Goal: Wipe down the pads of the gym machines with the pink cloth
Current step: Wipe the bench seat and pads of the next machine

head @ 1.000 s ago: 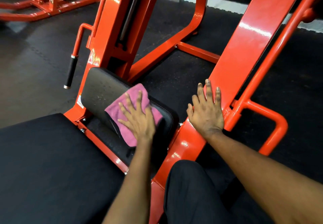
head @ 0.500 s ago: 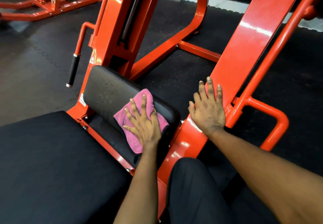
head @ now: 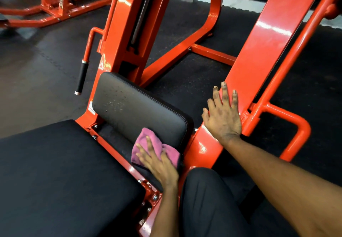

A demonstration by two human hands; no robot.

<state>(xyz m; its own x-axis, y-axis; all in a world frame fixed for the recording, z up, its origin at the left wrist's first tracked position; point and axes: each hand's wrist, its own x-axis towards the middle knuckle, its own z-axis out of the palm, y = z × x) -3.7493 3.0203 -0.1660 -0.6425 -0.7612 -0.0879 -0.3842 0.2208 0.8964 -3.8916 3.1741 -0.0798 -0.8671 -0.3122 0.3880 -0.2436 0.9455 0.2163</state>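
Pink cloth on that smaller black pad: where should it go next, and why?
Probably a sweep up and left across the smaller black pad. The left hand presses the pink cloth at the pad's lower right corner, while pale specks show on its upper left part. The right hand rests flat on the orange frame.

Only one view, worn on the head. Looks forward and down from up high, right over the lap. Very near: left hand [head: 159, 164] low in the middle of the frame, right hand [head: 224, 118] a bit right of the middle, both arms in from the bottom edge. Black pad [head: 137, 110] in the middle, knee [head: 209, 190] at the bottom, floor [head: 37, 81] on the left. Wide view, with orange bars [head: 268, 51] up to the upper right corner.
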